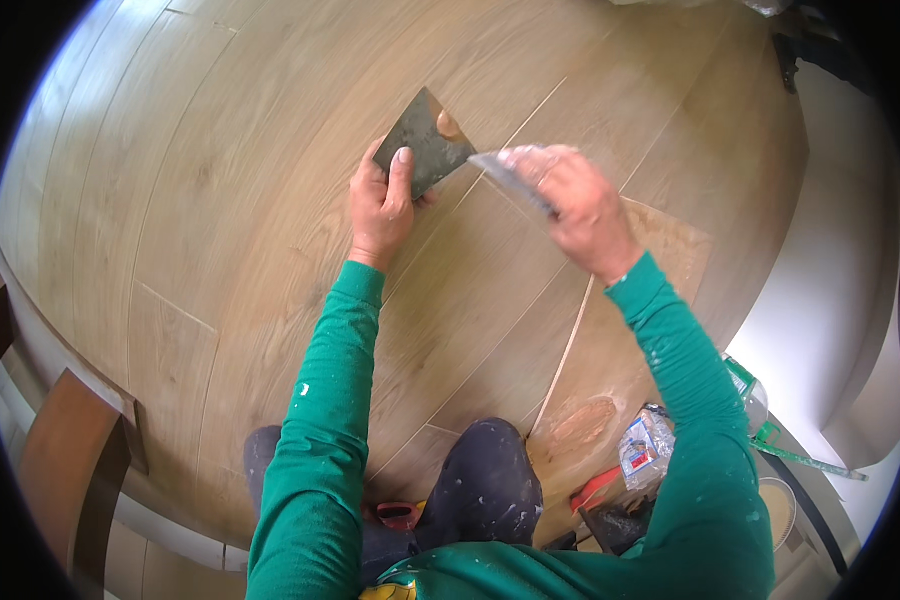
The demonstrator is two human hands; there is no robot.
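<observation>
My left hand grips a dark grey, flat square plate, thumb on top and fingers beneath. A dab of tan paste sits near the plate's upper right edge. A thin grey flat blade, like a putty spreader, is in my right hand; motion blurs it. Its left tip meets or nearly meets the plate's right corner. Both tools are held above the wood-look plank floor, where pale lines run along some joints. Tan smears mark the planks near my right knee.
Beside my right knee lie a clear plastic bag with a printed packet and a red object. A green-edged tool lies farther right. Brown wooden boards stand at left; a white curved surface borders the right.
</observation>
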